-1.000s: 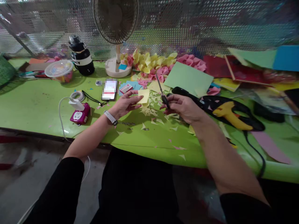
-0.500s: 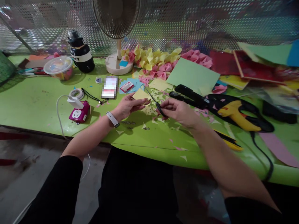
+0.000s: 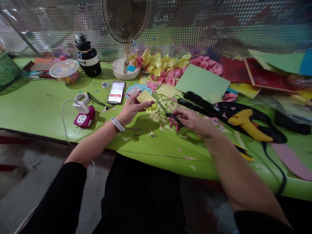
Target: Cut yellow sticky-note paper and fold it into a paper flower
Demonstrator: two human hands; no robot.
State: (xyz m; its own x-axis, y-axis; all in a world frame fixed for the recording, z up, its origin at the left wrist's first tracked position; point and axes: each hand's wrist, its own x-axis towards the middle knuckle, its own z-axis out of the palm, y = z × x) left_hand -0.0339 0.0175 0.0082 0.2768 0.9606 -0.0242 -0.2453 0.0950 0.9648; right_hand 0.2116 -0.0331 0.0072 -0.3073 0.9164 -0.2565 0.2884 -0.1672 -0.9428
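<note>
My left hand [image 3: 131, 109] pinches a small piece of yellow paper [image 3: 144, 97] between thumb and fingers, above the table. In my right hand [image 3: 186, 119] is a pair of scissors [image 3: 162, 107] with black handles, the blades pointing up and left toward the paper's right edge. Whether the blades touch the paper, I cannot tell. Under and around both hands lie many small yellow and pink paper scraps [image 3: 162, 128]. Behind the left hand, a red-and-white box [image 3: 134, 91] rests on blue paper pieces.
Folded yellow paper shapes [image 3: 163, 61] and a fan [image 3: 123, 70] stand at the back. A phone [image 3: 117, 92], a purple power adapter [image 3: 84, 118] and a black bottle [image 3: 90, 60] are left. A hair straightener [image 3: 202, 104] and a yellow glue gun [image 3: 251, 125] lie right.
My right hand with the scissors has shifted slightly right and down, away from the left hand. The left hand still holds the yellow paper, now tilted a little differently. The view has shifted slightly.
</note>
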